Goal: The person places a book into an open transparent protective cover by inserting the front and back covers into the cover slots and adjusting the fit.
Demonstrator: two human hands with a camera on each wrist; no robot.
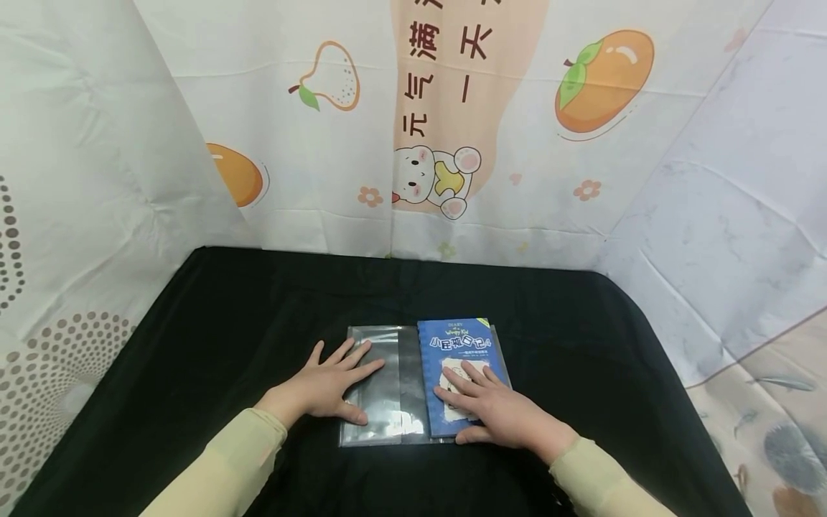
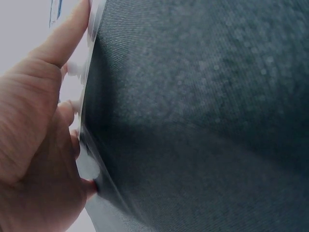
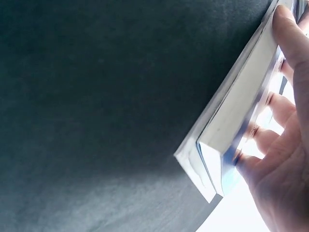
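Observation:
A clear plastic book cover (image 1: pixel 411 402) lies spread flat in the head view. On its right half rests a blue paperback book (image 1: pixel 461 339) with a white picture panel on the front. My left hand (image 1: pixel 328 388) lies with fingers spread on the cover's left flap. My right hand (image 1: pixel 502 412) rests with spread fingers on the lower front of the book, hiding part of the panel. In the right wrist view the thumb touches the edge of the book's page block (image 3: pixel 241 104). The left wrist view catches the cover's thin edge (image 2: pixel 91 58) beside the thumb.
A black cloth (image 1: pixel 291 301) covers the table under everything. Behind it hangs a white curtain (image 1: pixel 517 237) printed with fruit and a cartoon bear. More pale curtains (image 1: pixel 84 179) stand at both sides.

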